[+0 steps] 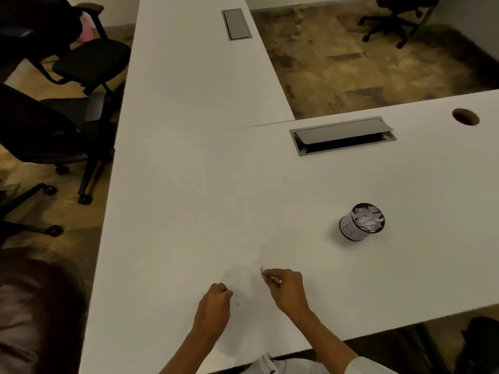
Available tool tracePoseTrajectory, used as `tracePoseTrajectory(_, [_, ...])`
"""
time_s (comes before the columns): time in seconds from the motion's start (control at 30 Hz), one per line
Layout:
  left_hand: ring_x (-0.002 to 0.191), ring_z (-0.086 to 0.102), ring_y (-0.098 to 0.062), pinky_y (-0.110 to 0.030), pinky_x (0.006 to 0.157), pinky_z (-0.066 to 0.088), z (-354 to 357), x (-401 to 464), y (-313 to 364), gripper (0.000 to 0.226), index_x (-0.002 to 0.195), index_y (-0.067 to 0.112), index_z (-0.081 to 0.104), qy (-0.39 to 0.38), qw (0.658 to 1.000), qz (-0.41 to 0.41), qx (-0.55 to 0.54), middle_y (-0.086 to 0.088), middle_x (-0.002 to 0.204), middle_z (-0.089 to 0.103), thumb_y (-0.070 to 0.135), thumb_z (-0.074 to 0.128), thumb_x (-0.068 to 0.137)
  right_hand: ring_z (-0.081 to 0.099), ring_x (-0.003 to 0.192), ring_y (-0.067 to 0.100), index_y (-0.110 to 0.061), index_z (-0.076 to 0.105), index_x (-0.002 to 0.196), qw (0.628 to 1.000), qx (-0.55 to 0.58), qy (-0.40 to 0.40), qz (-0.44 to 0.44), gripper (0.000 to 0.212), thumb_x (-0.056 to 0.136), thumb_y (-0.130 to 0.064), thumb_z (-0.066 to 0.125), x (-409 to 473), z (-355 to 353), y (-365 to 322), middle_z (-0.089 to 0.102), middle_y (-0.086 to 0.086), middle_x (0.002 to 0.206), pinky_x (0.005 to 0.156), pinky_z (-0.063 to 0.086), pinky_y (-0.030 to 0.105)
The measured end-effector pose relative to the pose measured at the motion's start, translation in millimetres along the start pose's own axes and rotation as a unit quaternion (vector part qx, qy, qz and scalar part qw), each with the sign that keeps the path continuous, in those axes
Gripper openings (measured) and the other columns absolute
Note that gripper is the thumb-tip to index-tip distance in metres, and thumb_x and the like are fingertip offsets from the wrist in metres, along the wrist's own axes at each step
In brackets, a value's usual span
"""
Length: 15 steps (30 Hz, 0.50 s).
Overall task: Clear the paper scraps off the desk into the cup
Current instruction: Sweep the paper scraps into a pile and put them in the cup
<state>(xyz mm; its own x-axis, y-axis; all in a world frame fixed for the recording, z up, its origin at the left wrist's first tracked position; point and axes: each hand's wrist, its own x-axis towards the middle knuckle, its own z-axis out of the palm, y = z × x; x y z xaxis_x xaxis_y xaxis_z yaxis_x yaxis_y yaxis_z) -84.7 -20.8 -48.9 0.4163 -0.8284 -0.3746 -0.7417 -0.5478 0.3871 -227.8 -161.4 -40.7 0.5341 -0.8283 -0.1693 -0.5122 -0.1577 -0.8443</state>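
Note:
A small cup with a dark rim stands on the white desk at the right, filled to the top with white paper scraps. Faint white scraps lie on the desk near its front edge, between my two hands. My left hand has its fingers curled down at the left side of those scraps; whether it holds any is hidden. My right hand is on their right side and pinches a small scrap between its fingertips.
A grey cable hatch stands open at the desk's far side, with a round cable hole to its right. A second hatch is on the adjoining desk. Black office chairs stand on the left.

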Motion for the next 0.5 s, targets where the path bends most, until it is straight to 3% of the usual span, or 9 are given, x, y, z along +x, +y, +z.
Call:
tracePoseTrajectory(0.07, [0.082,0.066,-0.022,-0.028,0.066,0.053,1,11,14,0.014,0.089,0.007,0.073,0.032,0.999,0.010,-0.025,-0.007,0.092,0.068,0.000,0.061,0.084,0.069,0.078,-0.006,-0.013,0.080,0.086,0.998,0.024,0.051,0.040,0.009,0.081,-0.007,0.076,10,-41,0,0.078,-0.002,0.087,0.074,0.054,0.010])
tracePoseTrajectory(0.17, [0.092,0.061,-0.017,-0.021,0.075,0.047,-3,31,48,0.021,0.104,0.007,0.068,0.076,0.994,0.025,-0.069,-0.004,0.106,0.063,0.010,0.050,0.094,0.069,0.072,0.006,-0.013,0.080,0.088,0.989,0.029,0.128,0.076,0.010,0.081,-0.007,0.075,31,-112,2,0.077,-0.002,0.082,0.069,0.051,0.008])
tracePoseTrajectory(0.27, [0.088,0.062,-0.013,-0.015,0.075,0.046,-9,57,102,0.020,0.101,0.007,0.071,0.101,0.986,0.095,-0.095,-0.004,0.102,0.066,0.005,0.054,0.091,0.063,0.065,0.006,-0.015,0.079,0.088,0.975,-0.001,0.192,0.109,0.010,0.081,-0.009,0.074,53,-174,9,0.071,0.001,0.071,0.062,0.041,-0.001])
tracePoseTrajectory(0.33, [0.089,0.063,-0.014,-0.015,0.077,0.046,-14,79,142,0.020,0.098,0.009,0.073,0.112,0.978,0.121,-0.130,-0.004,0.100,0.068,0.004,0.057,0.089,0.066,0.072,0.013,-0.018,0.078,0.090,0.968,-0.011,0.208,0.140,0.010,0.082,-0.014,0.073,68,-202,15,0.071,0.002,0.075,0.062,0.040,0.003])
tracePoseTrajectory(0.4, [0.085,0.065,-0.019,-0.026,0.078,0.053,-22,100,186,0.020,0.096,0.008,0.075,0.107,0.968,0.153,-0.168,-0.007,0.096,0.070,0.001,0.059,0.087,0.067,0.082,0.019,-0.017,0.078,0.093,0.964,-0.013,0.205,0.166,0.013,0.082,-0.016,0.072,82,-219,22,0.074,0.007,0.085,0.068,0.043,0.014])
tracePoseTrajectory(0.5, [0.076,0.066,-0.022,-0.035,0.072,0.056,-32,129,247,0.018,0.091,0.006,0.076,0.117,0.950,0.188,-0.219,-0.011,0.087,0.071,0.000,0.061,0.084,0.067,0.089,0.020,-0.014,0.077,0.097,0.970,-0.031,0.174,0.169,0.017,0.081,-0.015,0.072,99,-234,28,0.075,0.009,0.099,0.074,0.044,0.019])
